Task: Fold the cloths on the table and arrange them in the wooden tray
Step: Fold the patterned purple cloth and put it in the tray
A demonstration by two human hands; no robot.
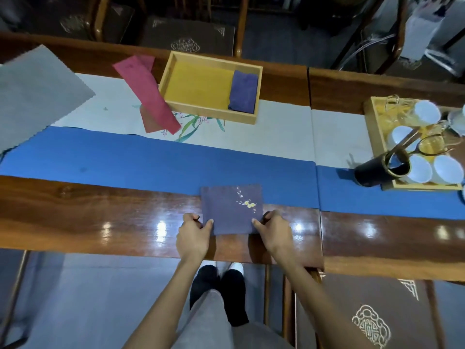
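Observation:
A dark purple cloth with a small yellow flower embroidery (pixel 230 210) lies folded flat on the wooden table near its front edge. My left hand (pixel 193 234) pinches its near left corner and my right hand (pixel 273 233) pinches its near right corner. Farther back stands the wooden tray (pixel 173 66) with a yellow lining; a folded purple cloth (pixel 243 91) lies at its right end. A long folded red cloth (pixel 148 93) lies slanted to the left of the tray. A large grey cloth (pixel 32 94) is spread out at the far left.
A blue runner (pixel 151 162) and a white painted runner (pixel 281 132) cross the table. At the right a second tray (pixel 372 127) holds white cups, with a dark cylindrical holder (pixel 380 170) in front of it. Chairs stand behind the table and at the lower right.

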